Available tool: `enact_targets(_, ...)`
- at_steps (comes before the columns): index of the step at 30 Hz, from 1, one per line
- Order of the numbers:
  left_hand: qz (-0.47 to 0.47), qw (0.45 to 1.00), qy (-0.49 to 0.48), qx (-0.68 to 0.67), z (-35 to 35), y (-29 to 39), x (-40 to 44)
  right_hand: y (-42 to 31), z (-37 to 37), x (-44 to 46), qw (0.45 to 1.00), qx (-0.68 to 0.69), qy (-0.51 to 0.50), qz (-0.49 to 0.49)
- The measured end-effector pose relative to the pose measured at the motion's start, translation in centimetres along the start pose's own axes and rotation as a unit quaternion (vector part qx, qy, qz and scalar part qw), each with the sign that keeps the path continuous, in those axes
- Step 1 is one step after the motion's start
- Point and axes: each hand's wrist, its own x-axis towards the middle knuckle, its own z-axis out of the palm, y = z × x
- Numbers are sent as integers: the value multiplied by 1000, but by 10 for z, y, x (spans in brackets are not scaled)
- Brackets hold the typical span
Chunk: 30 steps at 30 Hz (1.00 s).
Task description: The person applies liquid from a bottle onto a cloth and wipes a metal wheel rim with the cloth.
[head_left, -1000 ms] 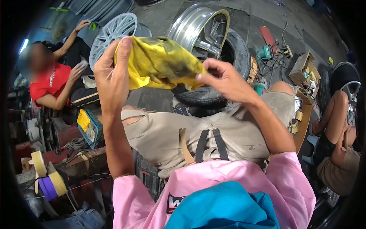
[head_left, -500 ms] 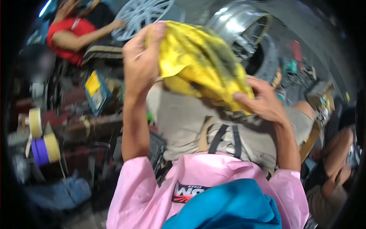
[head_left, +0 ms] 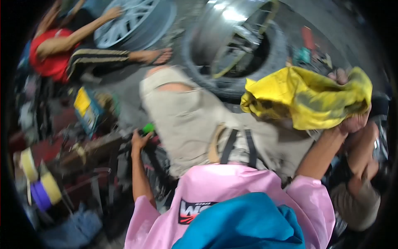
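A yellow cloth [head_left: 306,95] with dark grease stains is bunched up on the right side of the head view. My right hand [head_left: 357,122] grips it from below and behind; the cloth covers most of the fingers, though some tips show past its top edge. My left hand [head_left: 140,139] is low at my left side, with thumb and fingers apart. Beside its thumb is a small bright green object [head_left: 148,128] of a kind I cannot make out; whether they touch is unclear.
A shiny wheel rim [head_left: 224,25] stands over a black tire [head_left: 195,74] ahead. At far left, a person in red [head_left: 52,54] touches a grey wheel [head_left: 153,29]. Tape rolls [head_left: 45,193] and a yellow-blue box [head_left: 88,108] lie left. Another person's leg [head_left: 360,153] is at right.
My left hand has let go of the yellow cloth and dropped to my left side by the green object. My right hand has carried the cloth to the right.
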Motion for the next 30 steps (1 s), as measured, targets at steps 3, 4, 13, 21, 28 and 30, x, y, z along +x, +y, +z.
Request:
enact_targets(3,-5,998,58,-40,30,-9,17,-51,-12,-12,998,18,-22,-47)
enact_targets(4,16,997,62,-46,28,1,17,-70,-12,-18,998,-4,-28,-53)
enact_targets(13,113,983,127,-68,-35,39,41,-100,2,-47,777,-493,364,-142)
enact_targets(21,281,918,275,-48,-254,192,5,-40,-7,0,769,-592,208,121)
enact_targets(28,463,857,219,-54,-354,368,-107,69,-8,6,802,-565,60,184)
enact_targets(30,509,847,155,-2,-352,405,-126,82,17,2,808,-533,10,250)
